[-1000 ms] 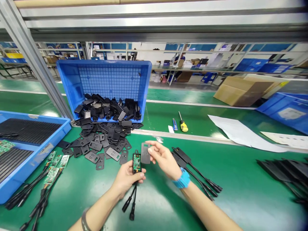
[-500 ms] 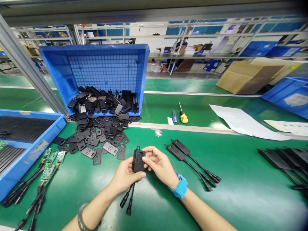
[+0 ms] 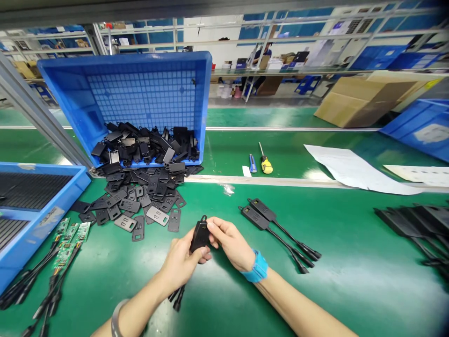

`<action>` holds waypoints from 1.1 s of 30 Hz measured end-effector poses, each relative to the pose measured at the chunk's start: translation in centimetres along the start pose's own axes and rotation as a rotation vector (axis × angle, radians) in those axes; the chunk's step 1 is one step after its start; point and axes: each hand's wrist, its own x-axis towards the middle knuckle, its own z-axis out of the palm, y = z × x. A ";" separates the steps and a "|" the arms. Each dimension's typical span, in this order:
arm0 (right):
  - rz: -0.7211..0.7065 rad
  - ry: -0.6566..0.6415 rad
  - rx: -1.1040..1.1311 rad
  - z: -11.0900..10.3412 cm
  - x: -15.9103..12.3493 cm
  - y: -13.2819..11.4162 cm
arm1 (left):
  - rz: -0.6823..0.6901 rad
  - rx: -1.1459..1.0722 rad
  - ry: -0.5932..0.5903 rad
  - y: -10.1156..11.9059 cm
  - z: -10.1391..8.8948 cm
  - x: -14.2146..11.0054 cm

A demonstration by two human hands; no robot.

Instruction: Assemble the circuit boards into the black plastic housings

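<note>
The right hand's (image 3: 231, 244) fingertips pinch the upper edge of a black plastic housing (image 3: 199, 237), while the left hand's (image 3: 178, 259) fingers close around its lower part, above the bench (image 3: 224, 304) and between loose flat covers (image 3: 157, 216) and two cabled housings (image 3: 255, 217). The work in hand appears to be pressing the housing shut; a further press would call for a steady left grip and even pressure along the seam, which is too small to judge.

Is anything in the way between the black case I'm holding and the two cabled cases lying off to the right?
Just your right hand, which is at the upper right of the black case. Beyond it, nothing visible stands on the green bench before the two cabled cases.
</note>
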 end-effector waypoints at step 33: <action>-0.505 0.031 -1.218 -3.0 -0.8 1.3 | -0.436 1.058 0.980 -0.7 -17.5 -20.3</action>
